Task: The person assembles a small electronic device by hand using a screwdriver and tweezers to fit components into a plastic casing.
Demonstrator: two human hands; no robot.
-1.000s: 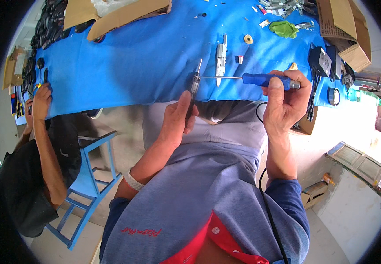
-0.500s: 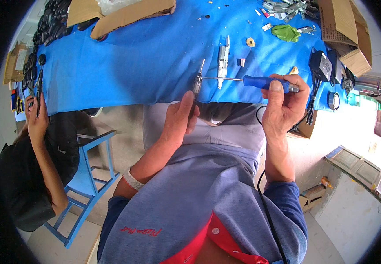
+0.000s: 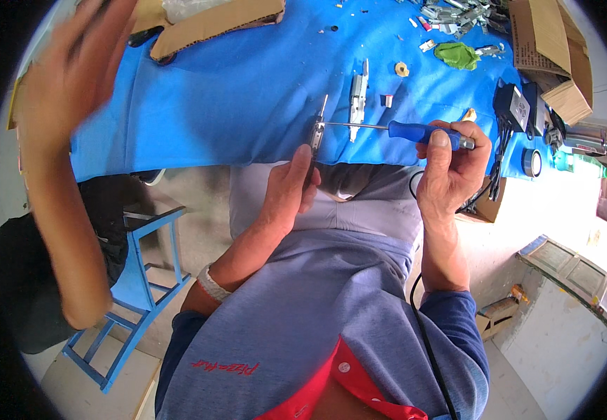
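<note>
My left hand (image 3: 288,183) is closed around a narrow dark part with a metal top and a thin rod (image 3: 316,133), held upright at the table's front edge; its exact kind is not clear. In my right hand (image 3: 450,171) is a screwdriver with a blue handle (image 3: 415,131). Its thin shaft points left, and the tip meets the metal top of the dark part. Just beyond the shaft a long silver metal piece (image 3: 357,98) lies on the blue cloth. A small white-and-red piece (image 3: 387,101) and a yellowish ring (image 3: 401,68) lie to its right.
A co-worker's arm (image 3: 72,231), its hand blurred, reaches up at left beside a blue chair (image 3: 135,269). An opened cardboard box (image 3: 219,26) stands far left; another (image 3: 545,49) far right. Metal pieces (image 3: 468,15), a green cloth (image 3: 456,55) and black adapters (image 3: 512,108) occupy the right side.
The co-worker's hand has swung up and toward the camera, now hiding much of the pile of black items. My hands, the screwdriver and the dark part stay nearly in place.
</note>
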